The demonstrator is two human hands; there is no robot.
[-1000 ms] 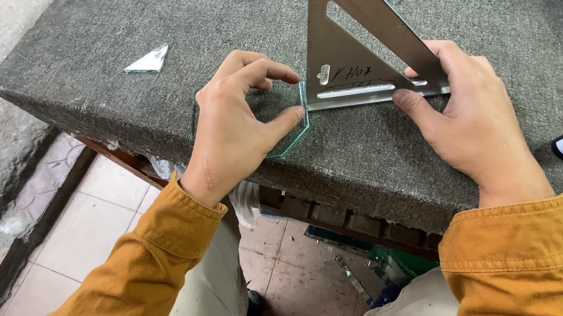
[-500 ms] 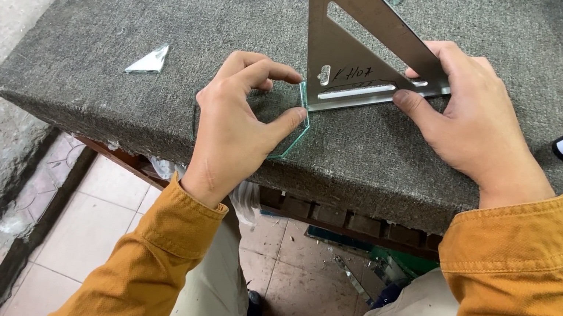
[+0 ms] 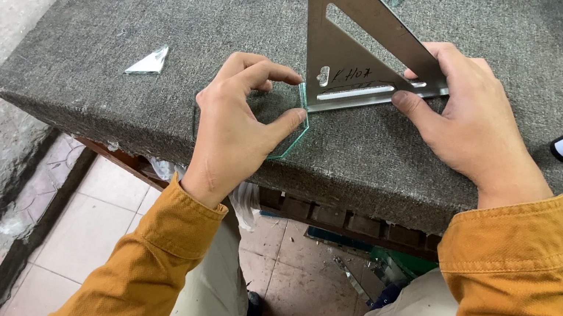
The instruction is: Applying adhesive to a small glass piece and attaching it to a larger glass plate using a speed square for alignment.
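Grey felt bench point(image 3: 134, 2); left hand point(image 3: 237, 129) grip pinching glass piece point(image 3: 294, 134); right hand point(image 3: 472, 123) grip holding metal triangle square point(image 3: 346, 49).

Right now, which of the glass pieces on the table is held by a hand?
The clear glass piece at the table's near edge: the left hand pinches it against the metal triangle. The small triangular shard to its left lies alone, untouched.

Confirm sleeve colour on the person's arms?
Mustard orange, on both sleeves; the head view shows it plainly.
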